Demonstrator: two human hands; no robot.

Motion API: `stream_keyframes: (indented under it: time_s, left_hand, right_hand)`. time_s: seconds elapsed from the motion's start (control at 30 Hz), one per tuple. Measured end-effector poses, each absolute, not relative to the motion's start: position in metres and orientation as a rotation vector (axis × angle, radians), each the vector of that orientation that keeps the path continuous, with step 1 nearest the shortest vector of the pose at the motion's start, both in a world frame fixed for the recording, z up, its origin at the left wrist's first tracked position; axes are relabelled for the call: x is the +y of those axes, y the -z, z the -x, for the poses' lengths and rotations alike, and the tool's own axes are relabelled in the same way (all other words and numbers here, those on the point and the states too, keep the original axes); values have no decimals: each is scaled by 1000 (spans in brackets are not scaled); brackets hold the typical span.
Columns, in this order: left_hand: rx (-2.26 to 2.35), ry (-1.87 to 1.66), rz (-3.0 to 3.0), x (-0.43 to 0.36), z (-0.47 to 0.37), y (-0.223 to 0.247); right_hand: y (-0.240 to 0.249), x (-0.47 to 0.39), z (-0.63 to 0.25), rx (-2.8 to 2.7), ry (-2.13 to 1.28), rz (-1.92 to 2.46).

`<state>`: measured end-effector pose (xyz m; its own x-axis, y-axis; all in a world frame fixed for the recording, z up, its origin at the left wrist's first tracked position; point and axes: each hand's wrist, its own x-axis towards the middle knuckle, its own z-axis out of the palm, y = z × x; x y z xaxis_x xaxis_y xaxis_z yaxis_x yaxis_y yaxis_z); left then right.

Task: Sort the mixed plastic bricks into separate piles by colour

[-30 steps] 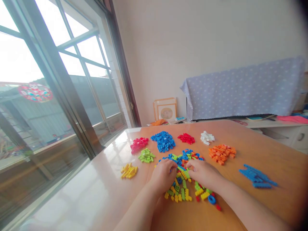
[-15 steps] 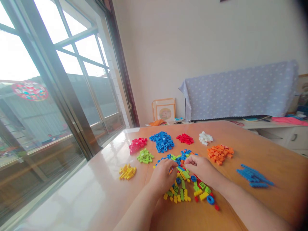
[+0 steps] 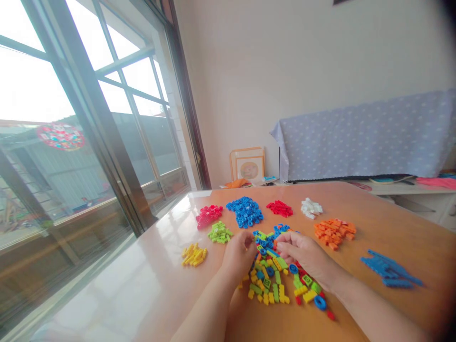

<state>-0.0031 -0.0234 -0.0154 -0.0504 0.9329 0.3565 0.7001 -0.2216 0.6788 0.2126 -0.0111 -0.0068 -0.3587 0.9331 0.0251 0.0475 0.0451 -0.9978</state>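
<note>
A mixed heap of toy building bricks (image 3: 272, 266), in yellow, green, blue, red and orange, lies on the wooden table in front of me. At the heap's left edge is my left hand (image 3: 239, 252), its fingers curled and pressed together; whatever is between them is hidden. My right hand (image 3: 302, 254) hovers over the right side of the heap with thumb and fingers drawn together. A bit of orange shows by its fingertips, but I cannot tell whether it is held. Close to my right wrist lies a blue ring-shaped piece (image 3: 319, 302).
Sorted piles surround the heap: yellow (image 3: 194, 255), light green (image 3: 220, 232), pinkish red (image 3: 209, 216), blue (image 3: 245, 212), red (image 3: 280, 208), white (image 3: 311, 208), orange (image 3: 334, 232) and long blue pieces (image 3: 390, 270). A window stands left; a cloth-covered object (image 3: 363, 137) is behind the table.
My hands have moved slightly apart, the left one off the middle of the heap, uncovering more bricks. The whole view has shifted a little, so the table appears further right.
</note>
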Motion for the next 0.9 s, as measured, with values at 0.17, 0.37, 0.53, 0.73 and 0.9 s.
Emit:
stream_keyframes:
  time_s: [0.17,0.37,0.53,0.73,0.9]
  left_hand:
    - [2343,-1085,-1777,-15,52,15]
    - [2600,-971,-1682,-17,76,17]
    - [2654,-803,-1659,-14,78,21]
    - [2727,-647,-1705,-12,75,22]
    - [2758,-565,-1672,-14,71,15]
  right_hand:
    - [6,-8,-217,-1489,-1391,1064]
    - [3,-10,-219,-1531,-1358,1090]
    - [5,-5,-226,-1512,-1275,1148]
    - [4,5,-235,-1400,-1198,1184]
    - [3,12,-247,-1278,-1113,1165]
